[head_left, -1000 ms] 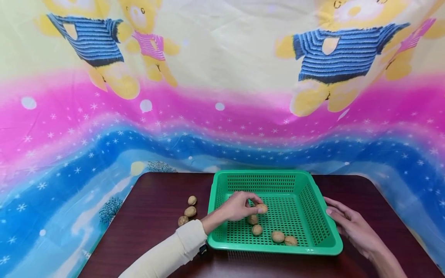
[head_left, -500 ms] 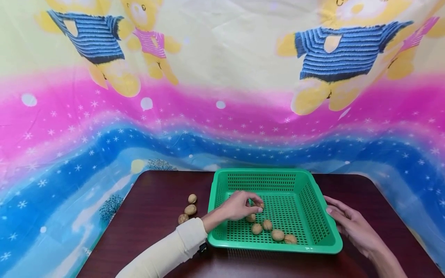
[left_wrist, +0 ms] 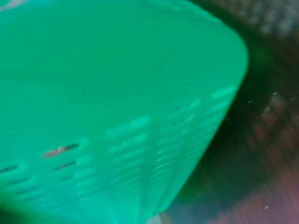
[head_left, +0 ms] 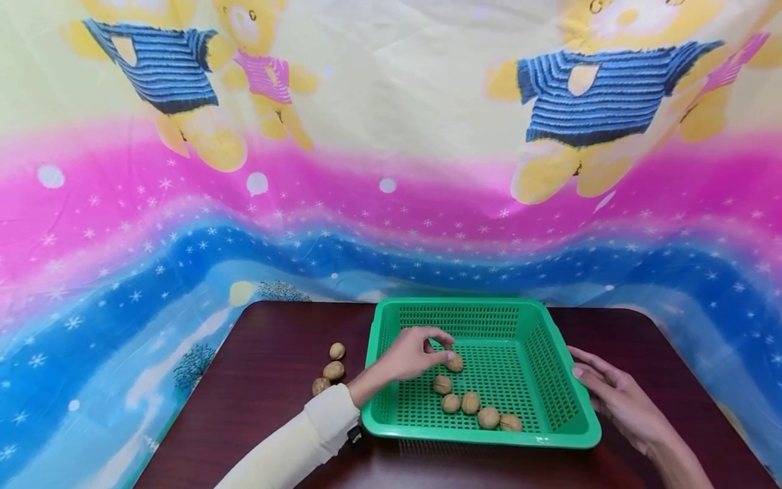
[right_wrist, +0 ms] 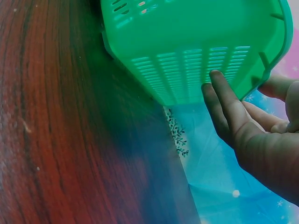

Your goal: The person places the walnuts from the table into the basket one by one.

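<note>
In the head view a green plastic basket (head_left: 482, 440) stands on the dark table. My left hand (head_left: 415, 353) is inside it, thumb and index finger parted, the thumb tip right at a walnut (head_left: 454, 363) on the basket floor. Several more walnuts lie in a bent row toward the front, among them one walnut (head_left: 442, 385) close below the hand. At the basket's right side, my right hand (head_left: 617, 394) holds the rim, thumb over the edge and long fingers along the outer wall. The right wrist view shows these fingers (right_wrist: 224, 95) against the slotted wall.
Left of the basket, a line of walnuts (head_left: 333, 370) sits on the table (head_left: 275, 339), the nearest partly behind the left sleeve (head_left: 330, 414). A printed bear curtain (head_left: 391, 224) hangs behind the table's far edge. Basket wall (left_wrist: 117, 70) fills most of the left wrist view.
One walnut has come to lie in the row near the front. My left fingers have parted and lifted slightly from another walnut, now on the basket floor. The right hand stays at the rim.
</note>
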`<state>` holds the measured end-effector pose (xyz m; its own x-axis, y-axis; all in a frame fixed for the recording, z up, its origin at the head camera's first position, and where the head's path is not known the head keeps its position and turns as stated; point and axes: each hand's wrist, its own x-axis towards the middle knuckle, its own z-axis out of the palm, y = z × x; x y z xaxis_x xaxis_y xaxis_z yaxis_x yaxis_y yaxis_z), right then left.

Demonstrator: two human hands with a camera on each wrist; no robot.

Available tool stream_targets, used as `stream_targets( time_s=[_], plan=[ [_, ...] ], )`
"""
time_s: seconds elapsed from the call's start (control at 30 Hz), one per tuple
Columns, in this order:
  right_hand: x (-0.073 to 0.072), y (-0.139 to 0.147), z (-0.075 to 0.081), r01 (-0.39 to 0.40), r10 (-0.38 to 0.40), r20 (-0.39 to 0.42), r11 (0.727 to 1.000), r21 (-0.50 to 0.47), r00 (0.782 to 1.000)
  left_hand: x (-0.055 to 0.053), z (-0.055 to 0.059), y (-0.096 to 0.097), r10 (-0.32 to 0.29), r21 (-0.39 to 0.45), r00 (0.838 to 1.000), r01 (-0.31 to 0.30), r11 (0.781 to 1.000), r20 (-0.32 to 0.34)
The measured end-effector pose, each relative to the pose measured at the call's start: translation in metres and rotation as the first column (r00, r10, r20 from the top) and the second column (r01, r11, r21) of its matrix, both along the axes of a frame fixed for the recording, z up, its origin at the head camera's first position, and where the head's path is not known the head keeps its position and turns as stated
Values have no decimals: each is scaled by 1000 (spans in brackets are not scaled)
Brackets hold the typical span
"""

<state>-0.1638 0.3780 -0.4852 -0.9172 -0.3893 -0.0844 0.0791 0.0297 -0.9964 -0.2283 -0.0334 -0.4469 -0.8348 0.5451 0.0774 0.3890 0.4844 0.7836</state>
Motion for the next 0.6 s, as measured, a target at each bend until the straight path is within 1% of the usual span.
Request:
stream_targets(
  time_s=[0.17, 0.27, 0.37, 0.5, 0.6],
  plan=[
    [-1, 0, -1, 4, -4, -4, 1000, -5, 1000, -3, 11, -18, 54, 50, 998, -53, 997, -29],
    [-1, 0, -1, 0, 0, -11, 1000, -25, 1000, -4, 16, -33, 93, 63, 995, -91, 994, -41],
    [-1, 0, -1, -8, 8, -8, 999, -40, 1000, -4, 19, -51, 143, 76, 988, -139, 987, -52],
    [-1, -1, 0, 6, -6, 2, 1000, -20, 1000, -6, 19, -77, 226, 115, 973, -219, 969, -49],
    [0, -1, -1, 16, -16, 3, 1000, -4, 1000, -8, 16, -98, 307, 160, 951, -298, 941, -35]
  ],
)
